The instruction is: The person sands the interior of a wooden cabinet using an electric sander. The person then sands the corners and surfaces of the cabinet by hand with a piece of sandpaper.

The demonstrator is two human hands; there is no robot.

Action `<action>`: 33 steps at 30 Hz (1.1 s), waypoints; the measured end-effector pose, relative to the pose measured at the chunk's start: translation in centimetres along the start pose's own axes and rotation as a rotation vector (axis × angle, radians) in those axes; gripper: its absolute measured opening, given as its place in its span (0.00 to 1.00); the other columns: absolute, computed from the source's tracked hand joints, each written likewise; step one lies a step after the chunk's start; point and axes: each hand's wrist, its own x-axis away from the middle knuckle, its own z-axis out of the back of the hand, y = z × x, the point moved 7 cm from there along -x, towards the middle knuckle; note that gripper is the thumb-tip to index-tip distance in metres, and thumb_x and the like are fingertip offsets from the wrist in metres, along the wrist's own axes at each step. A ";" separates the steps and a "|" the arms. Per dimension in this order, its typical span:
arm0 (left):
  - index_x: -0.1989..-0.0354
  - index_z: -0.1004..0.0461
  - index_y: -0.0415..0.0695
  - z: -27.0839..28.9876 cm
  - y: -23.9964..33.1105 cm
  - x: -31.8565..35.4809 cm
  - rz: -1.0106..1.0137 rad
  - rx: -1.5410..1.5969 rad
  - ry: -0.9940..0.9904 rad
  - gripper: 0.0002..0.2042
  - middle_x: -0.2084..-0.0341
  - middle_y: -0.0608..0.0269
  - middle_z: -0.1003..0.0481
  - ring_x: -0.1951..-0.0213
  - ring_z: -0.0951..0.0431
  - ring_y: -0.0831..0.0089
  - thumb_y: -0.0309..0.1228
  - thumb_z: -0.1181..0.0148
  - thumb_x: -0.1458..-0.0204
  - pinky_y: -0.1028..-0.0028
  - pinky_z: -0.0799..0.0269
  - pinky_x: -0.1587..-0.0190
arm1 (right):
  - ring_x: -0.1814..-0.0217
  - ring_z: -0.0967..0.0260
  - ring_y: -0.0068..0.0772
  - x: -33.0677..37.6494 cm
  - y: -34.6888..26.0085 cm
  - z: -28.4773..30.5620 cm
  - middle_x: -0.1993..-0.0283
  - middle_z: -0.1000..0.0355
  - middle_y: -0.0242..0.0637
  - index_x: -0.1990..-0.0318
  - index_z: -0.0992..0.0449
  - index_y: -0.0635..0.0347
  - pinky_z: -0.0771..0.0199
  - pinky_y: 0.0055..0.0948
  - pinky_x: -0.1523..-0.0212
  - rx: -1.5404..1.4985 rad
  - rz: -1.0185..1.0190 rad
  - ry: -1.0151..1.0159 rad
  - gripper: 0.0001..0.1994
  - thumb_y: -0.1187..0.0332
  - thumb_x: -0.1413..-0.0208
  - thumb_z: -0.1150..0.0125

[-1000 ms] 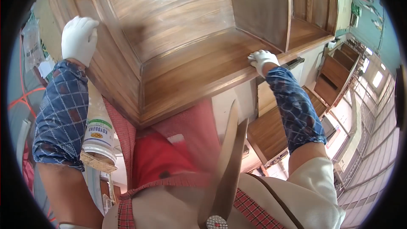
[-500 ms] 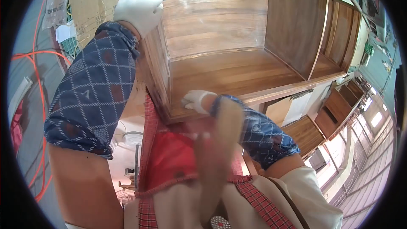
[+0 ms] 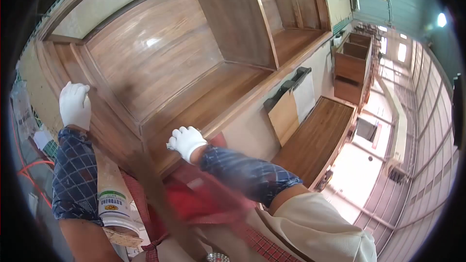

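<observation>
- As both hands meet the same near-left corner, the brown, box-shaped wooden cabinet (image 3: 182,51) with an open front lies ahead, its long axis slanting from lower left to upper right
- White-gloved left hand (image 3: 75,106): at the outer edge of the wooden left side panel (image 3: 114,126), well short of the back; fingers curled, can't tell if anything's in them
- White-gloved right hand (image 3: 186,143): nearer that corner, over the flat brown bottom board (image 3: 213,92) at the long wooden front edge (image 3: 241,105); fingers bent, grip contents and firm contact can't be confirmed
- Key relation: side panel runs up-left from the corner, bottom board up-right, one hand on each leg; far end is clearly on the right-hand side
- Blurred brown strap (image 3: 165,204) hangs between the forearms, near the corner; white tub with green band (image 3: 114,208) sits by the left sleeve
</observation>
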 end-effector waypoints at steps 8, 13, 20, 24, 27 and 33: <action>0.64 0.27 0.41 0.4 0.7 -1.7 0.050 -0.192 -0.101 0.09 0.64 0.52 0.26 0.55 0.28 0.50 0.22 0.44 0.55 0.54 0.36 0.39 | 0.65 0.29 0.45 11.9 23.6 4.9 0.68 0.28 0.41 0.65 0.21 0.48 0.29 0.43 0.64 0.090 -0.197 0.566 0.05 0.67 0.48 0.42; 0.58 0.25 0.41 -1.9 -3.7 0.6 0.316 -0.292 -0.221 0.11 0.59 0.53 0.25 0.52 0.27 0.53 0.25 0.41 0.52 0.58 0.34 0.43 | 0.63 0.25 0.49 14.5 39.8 11.1 0.66 0.24 0.46 0.64 0.18 0.51 0.25 0.44 0.62 0.235 -0.565 0.473 0.08 0.70 0.47 0.43; 0.55 0.23 0.42 -10.2 29.4 -26.1 -0.096 0.188 0.145 0.14 0.55 0.51 0.24 0.51 0.26 0.53 0.28 0.36 0.51 0.61 0.33 0.44 | 0.66 0.27 0.48 15.3 42.5 13.1 0.68 0.24 0.45 0.71 0.22 0.53 0.25 0.42 0.65 0.062 -0.765 0.585 0.04 0.73 0.53 0.44; 0.52 0.23 0.44 -16.3 43.5 -38.3 -0.259 0.104 0.096 0.15 0.51 0.52 0.26 0.45 0.29 0.54 0.35 0.40 0.47 0.59 0.42 0.36 | 0.61 0.28 0.43 17.8 40.8 9.4 0.67 0.26 0.36 0.65 0.22 0.50 0.30 0.39 0.60 -0.360 -0.255 0.986 0.09 0.73 0.54 0.42; 0.62 0.21 0.51 -23.4 44.3 -41.5 -0.231 -0.314 -0.349 0.15 0.58 0.57 0.21 0.52 0.24 0.58 0.45 0.51 0.42 0.57 0.41 0.39 | 0.71 0.28 0.48 18.9 48.1 11.3 0.75 0.28 0.42 0.72 0.21 0.53 0.29 0.44 0.70 -0.215 -0.274 1.037 0.05 0.74 0.56 0.41; 0.64 0.22 0.51 -25.0 43.1 -45.2 0.179 -0.401 -0.461 0.21 0.67 0.53 0.20 0.59 0.21 0.56 0.51 0.59 0.40 0.60 0.34 0.52 | 0.64 0.27 0.52 22.3 65.7 18.9 0.69 0.23 0.44 0.64 0.17 0.53 0.27 0.44 0.60 -0.001 -0.606 0.914 0.10 0.73 0.51 0.43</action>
